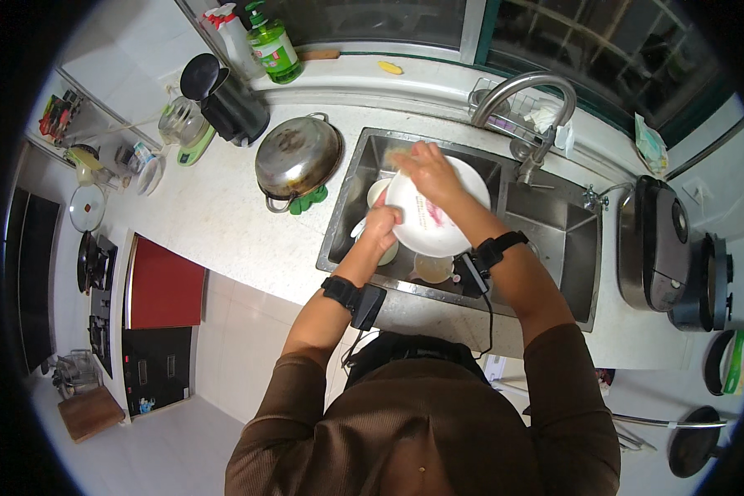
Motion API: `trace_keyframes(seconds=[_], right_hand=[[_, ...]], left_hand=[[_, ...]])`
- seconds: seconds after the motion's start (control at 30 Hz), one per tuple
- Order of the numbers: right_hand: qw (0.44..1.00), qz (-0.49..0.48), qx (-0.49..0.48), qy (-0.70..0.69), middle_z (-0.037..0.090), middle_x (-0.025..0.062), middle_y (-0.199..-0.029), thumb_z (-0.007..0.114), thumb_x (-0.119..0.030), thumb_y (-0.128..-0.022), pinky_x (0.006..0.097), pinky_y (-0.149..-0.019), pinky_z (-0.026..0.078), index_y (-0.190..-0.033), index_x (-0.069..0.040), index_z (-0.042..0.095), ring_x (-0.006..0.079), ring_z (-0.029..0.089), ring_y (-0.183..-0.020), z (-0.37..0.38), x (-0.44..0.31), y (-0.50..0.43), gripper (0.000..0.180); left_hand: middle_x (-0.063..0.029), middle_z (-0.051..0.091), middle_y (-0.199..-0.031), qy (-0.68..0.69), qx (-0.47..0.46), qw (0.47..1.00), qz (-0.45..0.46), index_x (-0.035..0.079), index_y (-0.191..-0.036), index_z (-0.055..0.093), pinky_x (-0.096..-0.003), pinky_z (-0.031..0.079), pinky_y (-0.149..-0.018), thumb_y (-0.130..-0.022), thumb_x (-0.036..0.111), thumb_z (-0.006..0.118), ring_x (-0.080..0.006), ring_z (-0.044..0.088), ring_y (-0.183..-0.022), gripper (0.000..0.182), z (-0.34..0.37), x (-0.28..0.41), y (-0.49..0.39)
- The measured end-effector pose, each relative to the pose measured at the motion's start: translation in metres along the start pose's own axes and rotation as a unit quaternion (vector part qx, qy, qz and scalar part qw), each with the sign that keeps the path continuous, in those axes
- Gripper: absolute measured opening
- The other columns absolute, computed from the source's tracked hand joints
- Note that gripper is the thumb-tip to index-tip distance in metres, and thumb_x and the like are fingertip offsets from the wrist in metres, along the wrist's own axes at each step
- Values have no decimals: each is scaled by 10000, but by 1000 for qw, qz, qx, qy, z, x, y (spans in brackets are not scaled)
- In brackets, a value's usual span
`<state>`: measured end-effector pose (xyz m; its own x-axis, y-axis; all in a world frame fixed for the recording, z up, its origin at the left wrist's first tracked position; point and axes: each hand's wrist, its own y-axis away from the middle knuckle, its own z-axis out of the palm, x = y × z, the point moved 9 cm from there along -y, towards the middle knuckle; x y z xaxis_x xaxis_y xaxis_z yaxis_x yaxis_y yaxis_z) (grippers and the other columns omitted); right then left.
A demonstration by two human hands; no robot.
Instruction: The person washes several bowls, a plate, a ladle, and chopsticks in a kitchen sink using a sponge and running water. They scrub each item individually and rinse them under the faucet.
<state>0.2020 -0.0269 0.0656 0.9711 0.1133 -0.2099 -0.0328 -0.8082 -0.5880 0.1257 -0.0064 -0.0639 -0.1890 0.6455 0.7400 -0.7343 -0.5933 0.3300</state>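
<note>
My left hand [383, 224] grips the left rim of a white plate [449, 234], which is tilted above the left basin of a steel double sink [332, 248]. The plate has pink marks and printed writing in its middle. A yellowish scrubbing sponge or cloth [399, 159], blurred, is in my right hand [433, 175] at the plate's far left rim. Below, partly hidden by the plate and my left hand, a white bowl [378, 191] and a bowl with cloudy liquid [433, 269] sit in the basin. Something like a white spoon [358, 228] shows beside my left wrist.
A curved steel faucet [536, 155] rises behind the basins. Left of the sink, an upturned two-handled metal pan [297, 158] rests partly over a green cloth or glove [310, 201]. Further back are a black kettle [235, 108] and a green pump bottle [274, 53]. A rice cooker [654, 248] stands right.
</note>
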Motion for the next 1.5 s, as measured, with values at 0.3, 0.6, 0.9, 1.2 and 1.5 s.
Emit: trace_keyframes(seconds=[0.3,0.6,0.9,1.2,1.5], right_hand=[[924,363,31,113,453,163,-864,513,-114,-689,368,-692,408,-1089,-49,422,341,448,-800,-12,79,87,415],[444,558,228,-663,512,64,-981,470,-37,-735,323,-693,459,-1084,-20,416,214,545,-838,67,43,140,353],[569,497,199,-624,531,111,-895,475,28,-632,285,-654,440,-991,38,470,198,541,-778,50,65,107,359],[637,492,-41,-592,542,94,-849,477,33,-622,292,-620,452,-1017,59,461,184,550,-710,26,55,106,396],[616,480,-17,-624,471,115,-1055,464,32,-675,288,-743,432,-1221,7,260,194,503,-906,-7,76,144,583]], left_hand=[[-75,548,-965,23,114,985,127,24,-1132,459,-200,420,-559,-489,-155,321,-158,536,-766,681,-27,36,1],[-78,547,-930,49,72,975,205,7,-1123,436,-240,439,-627,-507,-141,338,-176,534,-780,642,-10,61,-6],[-86,528,-990,139,189,972,-27,52,-1071,453,-366,471,-701,-800,94,502,-230,530,-862,278,-6,-32,2],[-115,535,-958,-146,145,975,90,-19,-1114,396,-296,450,-691,-765,181,578,-179,539,-785,441,-51,42,-35],[-111,511,-999,-124,61,985,-102,55,-1140,378,-329,473,-702,-742,-8,519,-212,537,-846,427,-53,-49,-19]])
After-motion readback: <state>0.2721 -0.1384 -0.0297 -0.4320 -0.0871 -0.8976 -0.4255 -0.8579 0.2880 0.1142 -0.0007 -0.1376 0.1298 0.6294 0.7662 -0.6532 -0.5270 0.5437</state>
